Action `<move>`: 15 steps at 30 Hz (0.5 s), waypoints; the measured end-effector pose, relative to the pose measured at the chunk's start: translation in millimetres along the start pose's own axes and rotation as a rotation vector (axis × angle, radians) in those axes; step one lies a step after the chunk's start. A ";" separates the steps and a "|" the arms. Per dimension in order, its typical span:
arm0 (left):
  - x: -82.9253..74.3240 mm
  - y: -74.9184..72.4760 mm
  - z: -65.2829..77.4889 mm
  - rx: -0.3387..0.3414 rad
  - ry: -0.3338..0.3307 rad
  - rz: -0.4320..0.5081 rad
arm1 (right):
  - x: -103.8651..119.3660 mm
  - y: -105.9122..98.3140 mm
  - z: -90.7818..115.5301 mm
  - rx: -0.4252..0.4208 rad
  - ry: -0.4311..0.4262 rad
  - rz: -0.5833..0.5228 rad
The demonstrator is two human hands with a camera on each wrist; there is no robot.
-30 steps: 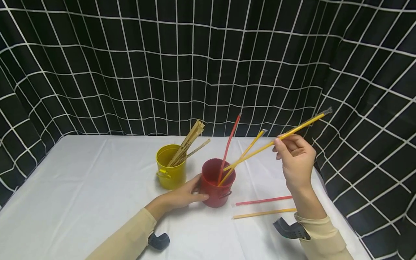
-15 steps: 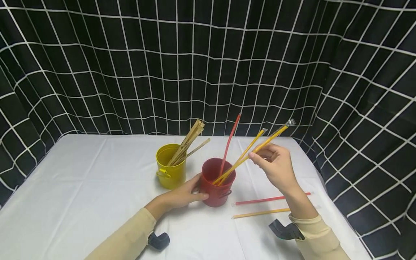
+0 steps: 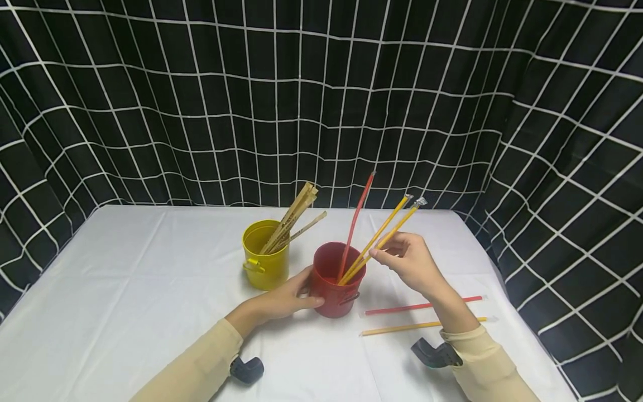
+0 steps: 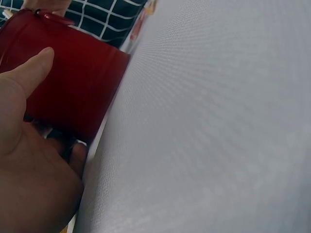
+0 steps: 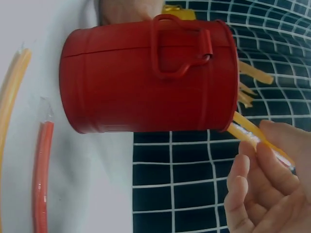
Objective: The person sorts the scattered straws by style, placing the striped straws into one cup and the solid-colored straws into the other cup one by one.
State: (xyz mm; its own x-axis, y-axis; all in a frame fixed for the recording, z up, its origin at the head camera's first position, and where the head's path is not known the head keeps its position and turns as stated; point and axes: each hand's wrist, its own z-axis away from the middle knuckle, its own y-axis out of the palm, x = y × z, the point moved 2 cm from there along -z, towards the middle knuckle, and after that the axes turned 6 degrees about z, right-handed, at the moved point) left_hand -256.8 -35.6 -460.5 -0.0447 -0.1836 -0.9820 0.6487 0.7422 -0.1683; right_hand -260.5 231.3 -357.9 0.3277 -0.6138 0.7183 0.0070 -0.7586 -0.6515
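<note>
My left hand (image 3: pixel 279 302) holds the red bucket (image 3: pixel 332 304) by its left side, thumb across the front; in the left wrist view the thumb lies on the red wall. My right hand (image 3: pixel 413 264) pinches a yellow straw (image 3: pixel 401 223) in a clear wrapper between thumb and fingertips. Its lower end is inside the bucket, the crinkled wrapper end pointing up and right. A second wrapped yellow straw (image 3: pixel 387 221) and a red straw (image 3: pixel 358 214) also lean in the bucket. The right wrist view shows the bucket's wire handle (image 5: pixel 156 48) hanging against its side.
A yellow bucket (image 3: pixel 266 273) with several tan paper-wrapped sticks (image 3: pixel 291 219) stands left of the red one. A red straw (image 3: pixel 402 308) and a yellow straw (image 3: pixel 402 329) lie on the white-covered table (image 3: pixel 150 279). A black gridded curtain (image 3: pixel 251 111) surrounds the table.
My right hand has moved left and down, bringing the yellow straw steeper and deeper into the red bucket, alongside the other yellow straw. My left hand keeps its hold on the bucket.
</note>
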 end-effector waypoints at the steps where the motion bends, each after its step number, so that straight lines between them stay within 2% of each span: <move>1: -0.2 -0.2 0.2 0.000 -0.001 -0.001 | -0.9 1.4 -0.7 0.013 0.000 0.002; 15: -0.7 -0.9 -0.5 0.002 0.001 0.001 | -3.6 5.4 -2.3 0.082 -0.011 0.056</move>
State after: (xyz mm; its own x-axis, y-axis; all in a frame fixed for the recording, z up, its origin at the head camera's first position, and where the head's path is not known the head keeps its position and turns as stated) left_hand -257.7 -35.7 -459.8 -0.0452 -0.1822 -0.9822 0.6500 0.7412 -0.1675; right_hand -263.8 228.9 -363.4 0.3400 -0.6520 0.6777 0.0657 -0.7024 -0.7088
